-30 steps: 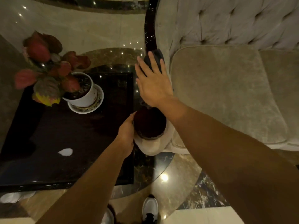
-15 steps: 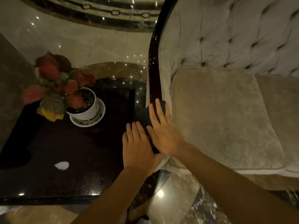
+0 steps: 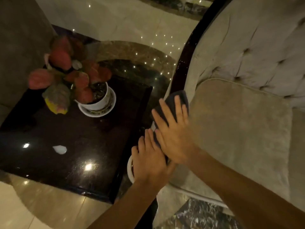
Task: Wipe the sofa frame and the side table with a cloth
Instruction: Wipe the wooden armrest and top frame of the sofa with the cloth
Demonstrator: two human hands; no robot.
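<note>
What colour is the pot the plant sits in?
White. The pot shows clearly in the head view, on a white saucer.

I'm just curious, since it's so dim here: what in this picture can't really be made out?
Head view only:
- Sofa frame under the cloth: covered by cloth and both hands.
- Most of the cloth: hidden under the right hand.
- Left hand: what its palm rests on is hidden.
- White patch on the side table: spill, paper or reflection, too dim to tell.
- Potted plant: leaves blurred.

We see a glossy dark side table [image 3: 69, 146], plush tufted sofa upholstery [image 3: 247, 63], and a polished dark sofa frame [image 3: 183, 63].
</note>
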